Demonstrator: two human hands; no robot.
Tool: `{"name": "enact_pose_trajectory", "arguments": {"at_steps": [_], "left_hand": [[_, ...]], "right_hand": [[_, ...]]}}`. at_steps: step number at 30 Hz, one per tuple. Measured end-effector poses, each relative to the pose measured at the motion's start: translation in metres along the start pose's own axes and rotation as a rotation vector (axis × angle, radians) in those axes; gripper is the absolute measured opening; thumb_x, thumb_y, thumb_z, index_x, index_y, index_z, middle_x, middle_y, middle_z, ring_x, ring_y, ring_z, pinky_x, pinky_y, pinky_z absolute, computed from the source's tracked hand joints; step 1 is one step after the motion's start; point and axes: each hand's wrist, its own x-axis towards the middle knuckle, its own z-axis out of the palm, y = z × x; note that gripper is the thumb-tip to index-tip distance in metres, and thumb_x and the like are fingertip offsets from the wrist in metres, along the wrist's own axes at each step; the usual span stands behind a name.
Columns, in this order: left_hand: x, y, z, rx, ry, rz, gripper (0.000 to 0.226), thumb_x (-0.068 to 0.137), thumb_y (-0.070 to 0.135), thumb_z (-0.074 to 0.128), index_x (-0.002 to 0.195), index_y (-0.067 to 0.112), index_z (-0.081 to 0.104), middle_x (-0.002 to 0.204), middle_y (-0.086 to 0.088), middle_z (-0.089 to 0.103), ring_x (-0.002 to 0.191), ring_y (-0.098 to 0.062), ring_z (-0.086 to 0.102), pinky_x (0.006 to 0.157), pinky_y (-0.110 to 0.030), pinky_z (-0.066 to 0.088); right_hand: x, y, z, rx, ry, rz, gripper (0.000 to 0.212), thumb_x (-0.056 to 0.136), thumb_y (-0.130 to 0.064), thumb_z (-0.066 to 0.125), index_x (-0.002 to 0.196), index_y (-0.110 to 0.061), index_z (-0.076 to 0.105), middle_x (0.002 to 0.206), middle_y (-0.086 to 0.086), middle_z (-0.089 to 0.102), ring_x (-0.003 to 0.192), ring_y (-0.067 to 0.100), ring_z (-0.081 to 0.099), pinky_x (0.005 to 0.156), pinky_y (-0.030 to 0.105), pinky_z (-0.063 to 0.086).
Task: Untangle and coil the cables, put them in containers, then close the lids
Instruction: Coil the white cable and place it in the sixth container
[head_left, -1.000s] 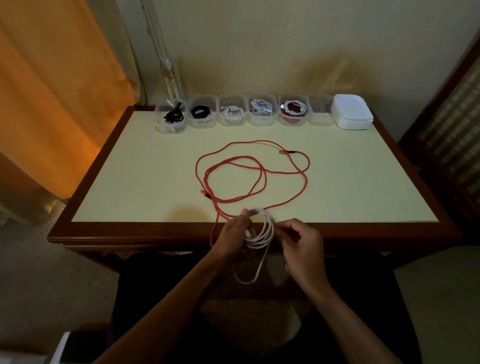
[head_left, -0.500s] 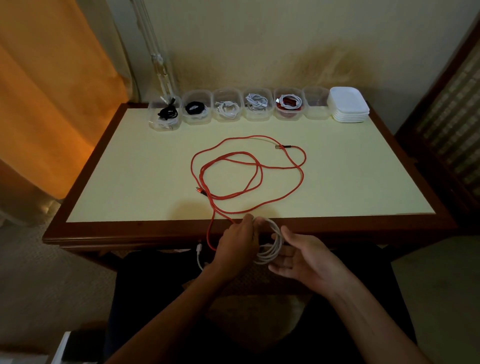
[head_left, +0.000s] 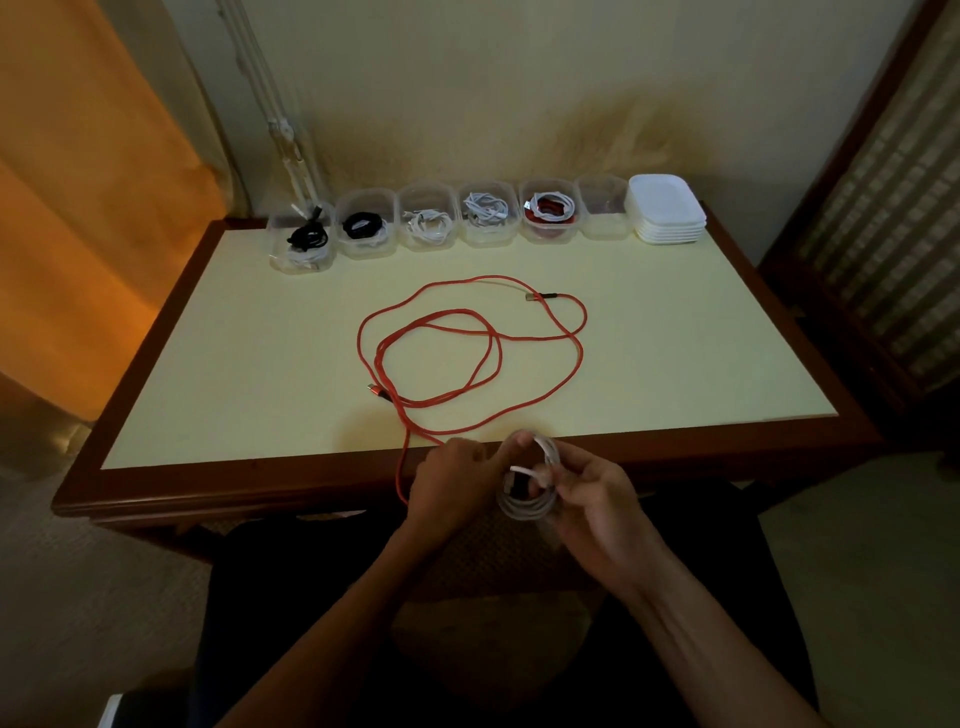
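Observation:
A coiled white cable (head_left: 530, 501) hangs between both hands just in front of the table's near edge. My left hand (head_left: 454, 480) grips the coil's left side. My right hand (head_left: 592, 493) pinches the cable's loose end at the coil's right side. A long red cable (head_left: 483, 353) lies in loose loops on the cream tabletop, one strand running over the near edge beside my left hand. Several clear containers (head_left: 426, 221) line the far edge, most holding coiled cables; the rightmost one (head_left: 602, 208) looks empty. A stack of white lids (head_left: 665, 210) stands to their right.
The table (head_left: 218, 364) has a dark wooden rim. An orange curtain (head_left: 78, 208) hangs at the left. A dark wooden frame with a woven panel (head_left: 883, 234) stands at the right. My lap lies below the near edge.
My right hand, open half a second ago, has closed on the white cable's end at the coil. The tail that hung down to the left is now gathered in.

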Motion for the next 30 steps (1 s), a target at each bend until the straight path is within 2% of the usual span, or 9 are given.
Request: {"name": "enact_pose_trajectory", "arguments": {"at_steps": [3,6,9,13,17,19,23,27,30], "left_hand": [[-0.002,0.005,-0.010,-0.370,-0.347,-0.206,0.084,0.078,0.080,0.042,0.073,-0.001,0.064,0.062,-0.009,0.058,0.044,-0.017,0.045,0.046,-0.021,0.037],[-0.005,0.010,-0.019,-0.412,-0.455,-0.248,0.052,0.089,0.056,0.055,0.076,0.008,0.070,0.060,-0.001,0.063,0.043,-0.010,0.045,0.043,-0.018,0.035],[-0.007,0.010,-0.023,-0.371,-0.506,-0.183,0.027,0.094,0.031,0.060,0.082,0.010,0.072,0.063,0.002,0.067,0.046,-0.008,0.048,0.043,-0.016,0.038],[-0.014,0.014,-0.022,-0.483,-0.351,-0.071,0.014,0.091,0.014,0.063,0.095,0.003,0.070,0.077,-0.005,0.070,0.060,-0.010,0.060,0.056,-0.018,0.048],[-0.024,0.015,-0.022,-0.838,-0.226,0.051,0.009,0.093,0.002,0.053,0.095,0.002,0.062,0.099,-0.007,0.072,0.092,-0.021,0.068,0.080,-0.032,0.055],[-0.029,0.019,-0.024,-1.071,-0.189,-0.008,0.015,0.096,0.008,0.047,0.094,0.004,0.061,0.108,-0.010,0.071,0.106,-0.027,0.066,0.090,-0.041,0.052],[-0.028,0.021,-0.021,-1.347,-0.026,-0.241,0.026,0.103,0.020,0.039,0.107,0.004,0.059,0.099,-0.011,0.074,0.102,-0.027,0.068,0.091,-0.043,0.050],[-0.024,0.023,-0.019,-1.481,0.186,-0.416,0.021,0.098,0.011,0.049,0.116,0.002,0.057,0.107,-0.014,0.069,0.102,-0.026,0.066,0.083,-0.037,0.054],[-0.020,0.017,-0.020,-1.225,0.347,-0.347,0.029,0.095,0.004,0.055,0.124,0.004,0.055,0.106,-0.008,0.069,0.096,-0.019,0.070,0.086,-0.035,0.057]], "right_hand": [[-0.001,0.001,0.000,-0.221,0.048,-0.110,0.036,0.099,0.005,0.042,0.123,-0.009,0.065,0.108,0.011,0.073,0.109,0.026,0.067,0.098,0.041,0.051],[-0.004,0.000,0.001,-0.353,0.095,-0.152,0.037,0.099,0.004,0.045,0.119,-0.017,0.067,0.114,0.007,0.073,0.110,0.022,0.067,0.097,0.042,0.052],[-0.005,0.004,0.001,-0.217,0.144,-0.124,0.032,0.099,0.003,0.044,0.120,-0.011,0.065,0.113,0.011,0.073,0.107,0.024,0.069,0.093,0.041,0.054],[0.002,0.008,0.002,0.056,0.343,-0.077,0.027,0.101,-0.001,0.045,0.117,-0.006,0.066,0.108,0.014,0.073,0.101,0.026,0.071,0.085,0.039,0.056],[0.007,0.009,-0.011,0.150,0.536,-0.042,0.032,0.101,0.002,0.043,0.126,-0.004,0.061,0.102,0.014,0.067,0.094,0.026,0.064,0.074,0.036,0.052],[0.005,0.005,-0.019,0.150,0.572,-0.039,0.034,0.101,0.002,0.041,0.131,-0.003,0.058,0.109,0.018,0.065,0.099,0.028,0.063,0.080,0.040,0.054],[0.000,-0.006,-0.021,0.167,0.553,-0.105,0.035,0.103,0.001,0.039,0.134,-0.001,0.054,0.110,0.017,0.066,0.108,0.030,0.065,0.102,0.046,0.050],[0.001,-0.016,-0.018,0.267,0.469,-0.144,0.035,0.103,0.001,0.034,0.131,0.000,0.056,0.110,0.019,0.067,0.109,0.037,0.066,0.092,0.050,0.055],[-0.002,-0.022,-0.015,0.336,0.370,-0.167,0.037,0.104,0.001,0.029,0.129,-0.003,0.056,0.084,0.008,0.072,0.094,0.030,0.071,0.079,0.044,0.056]]}}
